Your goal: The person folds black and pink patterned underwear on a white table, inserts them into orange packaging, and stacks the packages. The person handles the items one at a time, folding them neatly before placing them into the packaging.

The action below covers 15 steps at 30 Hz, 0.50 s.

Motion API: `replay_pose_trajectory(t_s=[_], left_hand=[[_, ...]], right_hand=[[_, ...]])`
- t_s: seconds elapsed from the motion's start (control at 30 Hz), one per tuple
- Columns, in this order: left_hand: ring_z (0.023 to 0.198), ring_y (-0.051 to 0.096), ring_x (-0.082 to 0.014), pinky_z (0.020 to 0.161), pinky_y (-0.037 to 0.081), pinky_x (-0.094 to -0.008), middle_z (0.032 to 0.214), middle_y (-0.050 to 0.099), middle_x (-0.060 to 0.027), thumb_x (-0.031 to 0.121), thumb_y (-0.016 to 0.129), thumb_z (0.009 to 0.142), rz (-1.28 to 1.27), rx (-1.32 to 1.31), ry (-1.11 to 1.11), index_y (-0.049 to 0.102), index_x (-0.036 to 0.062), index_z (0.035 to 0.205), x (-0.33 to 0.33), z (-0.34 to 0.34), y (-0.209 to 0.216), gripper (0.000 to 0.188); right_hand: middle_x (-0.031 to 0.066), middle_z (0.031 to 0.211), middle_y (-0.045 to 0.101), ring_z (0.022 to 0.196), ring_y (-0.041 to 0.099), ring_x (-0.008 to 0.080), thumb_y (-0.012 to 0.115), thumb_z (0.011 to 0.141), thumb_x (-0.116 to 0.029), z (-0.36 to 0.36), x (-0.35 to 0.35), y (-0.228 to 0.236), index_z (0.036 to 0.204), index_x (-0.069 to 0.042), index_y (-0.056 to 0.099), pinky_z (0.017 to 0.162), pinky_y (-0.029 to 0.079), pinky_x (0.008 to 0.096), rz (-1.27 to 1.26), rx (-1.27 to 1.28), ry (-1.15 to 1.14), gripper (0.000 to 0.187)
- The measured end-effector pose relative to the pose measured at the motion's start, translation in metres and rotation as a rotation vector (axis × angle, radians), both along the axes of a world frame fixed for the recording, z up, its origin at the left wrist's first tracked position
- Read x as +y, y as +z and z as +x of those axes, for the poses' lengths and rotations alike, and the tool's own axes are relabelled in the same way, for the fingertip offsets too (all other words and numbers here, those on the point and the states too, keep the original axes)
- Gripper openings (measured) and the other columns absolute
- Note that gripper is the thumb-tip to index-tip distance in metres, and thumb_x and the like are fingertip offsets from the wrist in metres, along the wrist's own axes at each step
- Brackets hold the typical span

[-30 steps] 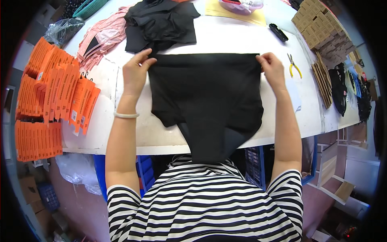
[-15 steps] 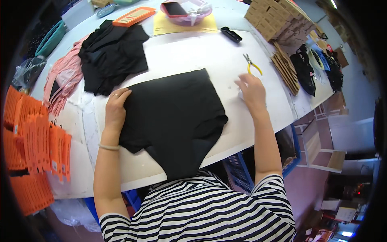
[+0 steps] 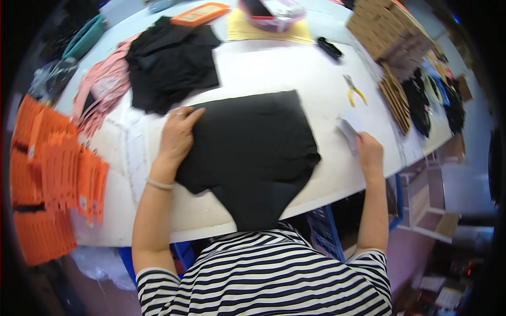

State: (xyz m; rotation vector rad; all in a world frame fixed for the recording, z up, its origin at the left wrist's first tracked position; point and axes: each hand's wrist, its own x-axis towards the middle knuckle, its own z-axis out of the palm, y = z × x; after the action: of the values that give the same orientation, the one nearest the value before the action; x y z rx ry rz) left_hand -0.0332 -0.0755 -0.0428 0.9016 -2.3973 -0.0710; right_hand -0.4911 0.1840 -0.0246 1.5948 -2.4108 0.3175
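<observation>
A pair of black high-waisted briefs (image 3: 247, 142) lies spread on the white table in front of me, its waistband away from me and the crotch end reaching over the near edge to my striped shirt. My left hand (image 3: 178, 134) grips the upper left corner of the briefs at the waistband. To the right of the briefs, my right hand (image 3: 370, 152) is closed on a small pale sheet of paper or card (image 3: 348, 131), tilted up from the table. Beyond that hand lie yellow-handled pliers (image 3: 353, 92). The grip of my right fingers is partly blurred.
A heap of black garments (image 3: 171, 63) and pink fabric (image 3: 105, 79) lie far left. Orange cards (image 3: 58, 174) are stacked at the left edge. An orange tray (image 3: 200, 14), a pink basket (image 3: 279, 22), a black object (image 3: 329, 48) and cardboard boxes (image 3: 387, 29) stand at the back.
My right hand, earlier blurred beside the pliers, has come nearer to me and now holds the pale sheet up. My left hand stays at the briefs' corner. The whole view has shifted slightly.
</observation>
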Motion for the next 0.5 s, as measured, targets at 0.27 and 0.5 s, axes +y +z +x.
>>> replay_pose_trajectory(t_s=[0.27, 0.5], left_hand=[[0.096, 0.061, -0.0292, 0.085, 0.051, -0.0400, 0.097, 0.063, -0.0105, 0.012, 0.065, 0.093, 0.092, -0.113, 0.016, 0.072, 0.0069, 0.102, -0.010, -0.007, 0.020, 0.013], [0.098, 0.063, -0.0325, 0.086, 0.052, -0.0426, 0.095, 0.064, -0.0121, 0.014, 0.079, 0.077, 0.267, -0.122, -0.020, 0.071, 0.0022, 0.079, -0.036, -0.032, 0.028, 0.014]], right_hand=[[0.0194, 0.114, 0.072, 0.106, 0.070, 0.0339, 0.059, 0.095, 0.005, 0.108, -0.083, 0.051, 0.120, 0.002, 0.065, 0.089, 0.058, 0.0397, -0.457, -0.182, 0.490, 0.026], [0.0181, 0.130, 0.065, 0.127, 0.060, 0.0340, 0.053, 0.092, -0.001, 0.211, -0.128, 0.010, 0.125, 0.001, 0.062, 0.110, 0.046, 0.0437, -0.176, -0.101, 0.856, 0.034]])
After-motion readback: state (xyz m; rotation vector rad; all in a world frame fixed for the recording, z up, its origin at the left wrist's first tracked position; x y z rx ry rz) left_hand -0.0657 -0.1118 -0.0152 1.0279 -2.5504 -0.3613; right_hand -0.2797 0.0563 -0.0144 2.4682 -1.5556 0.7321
